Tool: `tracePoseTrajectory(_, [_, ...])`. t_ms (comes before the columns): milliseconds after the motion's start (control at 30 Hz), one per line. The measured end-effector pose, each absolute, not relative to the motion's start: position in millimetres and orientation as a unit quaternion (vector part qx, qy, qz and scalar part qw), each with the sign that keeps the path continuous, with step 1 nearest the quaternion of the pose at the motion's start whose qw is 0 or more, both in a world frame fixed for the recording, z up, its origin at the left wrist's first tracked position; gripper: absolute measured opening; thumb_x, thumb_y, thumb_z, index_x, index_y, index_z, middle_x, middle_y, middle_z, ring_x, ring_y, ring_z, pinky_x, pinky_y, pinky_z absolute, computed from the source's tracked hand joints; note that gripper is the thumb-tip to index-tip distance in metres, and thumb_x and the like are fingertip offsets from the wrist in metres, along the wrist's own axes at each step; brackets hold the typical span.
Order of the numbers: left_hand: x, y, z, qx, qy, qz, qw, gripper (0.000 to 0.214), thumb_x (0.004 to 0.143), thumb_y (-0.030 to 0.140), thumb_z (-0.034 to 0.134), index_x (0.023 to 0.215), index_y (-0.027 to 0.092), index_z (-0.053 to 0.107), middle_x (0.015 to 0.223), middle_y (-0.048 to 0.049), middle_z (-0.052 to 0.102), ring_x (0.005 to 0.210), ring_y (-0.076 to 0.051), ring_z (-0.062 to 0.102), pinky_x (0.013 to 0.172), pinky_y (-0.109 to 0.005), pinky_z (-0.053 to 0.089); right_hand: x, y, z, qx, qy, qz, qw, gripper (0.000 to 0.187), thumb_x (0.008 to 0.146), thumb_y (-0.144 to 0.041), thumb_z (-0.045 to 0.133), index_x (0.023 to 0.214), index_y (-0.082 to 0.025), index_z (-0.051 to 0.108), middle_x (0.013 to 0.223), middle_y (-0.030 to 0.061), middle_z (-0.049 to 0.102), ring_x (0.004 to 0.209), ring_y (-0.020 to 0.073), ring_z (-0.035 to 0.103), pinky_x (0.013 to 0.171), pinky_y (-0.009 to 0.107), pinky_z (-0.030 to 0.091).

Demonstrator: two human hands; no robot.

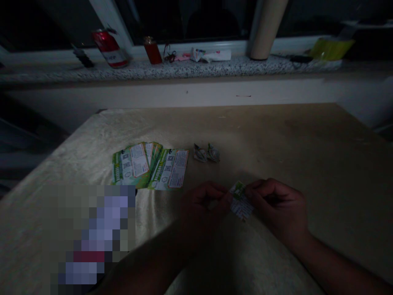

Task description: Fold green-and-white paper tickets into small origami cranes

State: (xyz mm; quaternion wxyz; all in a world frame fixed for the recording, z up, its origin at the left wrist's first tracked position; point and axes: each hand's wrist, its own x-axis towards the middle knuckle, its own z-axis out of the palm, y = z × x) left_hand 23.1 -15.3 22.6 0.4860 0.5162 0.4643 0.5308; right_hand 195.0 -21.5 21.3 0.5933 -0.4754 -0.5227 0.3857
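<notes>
The person pinches a small piece of paper (241, 206) between both hands, above the table (294, 143). The left hand (207, 203) has its thumb and forefinger closed on the paper's left edge, near the upper corner. The right hand (276, 205) closes thumb and fingers on the upper right edge, their tips lying just beside the green printed part. The paper thus sits between the two sets of fingertips, tilted so that one corner points up and another down toward the person. Most of its printed face shows in the gap between the hands, and its lower part hangs below both grips, free of the fingers. The remaining fingers of each hand are curled in.

Beyond the left hand, two small folded paper shapes (213, 153) lie side by side on the table, well apart from the held paper. Left of them, green and white leaflets (176, 170) are spread out, some overlapping. A blurred-out patch (101, 229) covers something at the lower left. On the window sill (190, 70) stand a red can (109, 48), an orange-red bottle (152, 51) and a tan tube (267, 30).
</notes>
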Motion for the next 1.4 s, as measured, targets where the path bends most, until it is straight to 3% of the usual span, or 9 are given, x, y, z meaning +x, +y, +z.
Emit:
tracePoseTrajectory(367, [19, -16, 10, 0.507, 0.469, 0.511, 0.512, 0.011, 0.078, 0.023, 0.078, 0.074, 0.019, 0.069, 0.073, -0.0007, 0.072, 0.065, -0.012, 0.066, 0.062, -0.022, 0.055, 195, -20, 22, -0.473, -0.529, 0.384, 0.591, 0.02, 0.075, -0.012, 0.077, 0.06, -0.02, 0.067, 0.066, 0.0034, 0.077, 0.053, 0.0131, 0.07, 0.048, 0.018, 0.057])
tracePoseTrajectory(600, [20, -10, 17, 0.473, 0.446, 0.472, 0.595, 0.017, 0.078, 0.029, 0.079, 0.089, 0.017, 0.071, 0.08, -0.0022, 0.072, 0.072, -0.014, 0.067, 0.066, -0.024, 0.055, 197, -20, 21, -0.461, -0.565, 0.388, 0.564, 0.02, 0.077, -0.013, 0.079, 0.062, -0.02, 0.067, 0.065, 0.0027, 0.076, 0.051, 0.0131, 0.069, 0.047, 0.019, 0.056])
tracePoseTrajectory(800, [17, -9, 17, 0.539, 0.439, 0.445, 0.564, 0.018, 0.088, 0.029, 0.071, 0.075, 0.017, 0.07, 0.066, 0.0028, 0.06, 0.062, -0.01, 0.054, 0.058, -0.02, 0.044, 195, -20, 19, -0.453, -0.584, 0.399, 0.543, 0.022, 0.078, -0.017, 0.08, 0.061, -0.019, 0.066, 0.061, 0.0019, 0.073, 0.05, 0.0118, 0.065, 0.046, 0.019, 0.051])
tracePoseTrajectory(1000, [15, -11, 18, 0.54, 0.445, 0.474, 0.535, 0.016, 0.089, 0.027, 0.07, 0.075, 0.019, 0.071, 0.067, 0.003, 0.06, 0.062, -0.01, 0.054, 0.058, -0.02, 0.044, 194, -19, 17, -0.442, -0.5, 0.535, 0.518, 0.013, 0.077, -0.025, 0.084, 0.082, -0.022, 0.073, 0.065, -0.0011, 0.071, 0.055, 0.0116, 0.064, 0.05, 0.019, 0.053])
tracePoseTrajectory(1200, [17, -10, 19, 0.543, 0.44, 0.476, 0.534, 0.015, 0.088, 0.027, 0.07, 0.076, 0.018, 0.072, 0.067, 0.003, 0.061, 0.062, -0.01, 0.053, 0.058, -0.02, 0.043, 192, -20, 13, -0.44, -0.501, 0.606, 0.434, 0.024, 0.076, -0.041, 0.084, 0.071, -0.019, 0.074, 0.059, -0.0001, 0.067, 0.049, 0.0117, 0.059, 0.045, 0.021, 0.049])
tracePoseTrajectory(1400, [19, -13, 17, 0.517, 0.442, 0.48, 0.554, 0.02, 0.087, 0.03, 0.071, 0.072, 0.016, 0.07, 0.064, 0.0034, 0.057, 0.06, -0.009, 0.049, 0.056, -0.02, 0.04, 195, -19, 10, -0.463, -0.491, 0.619, 0.401, 0.029, 0.075, -0.04, 0.084, 0.067, -0.015, 0.072, 0.057, -0.0008, 0.06, 0.05, 0.0091, 0.05, 0.046, 0.02, 0.042])
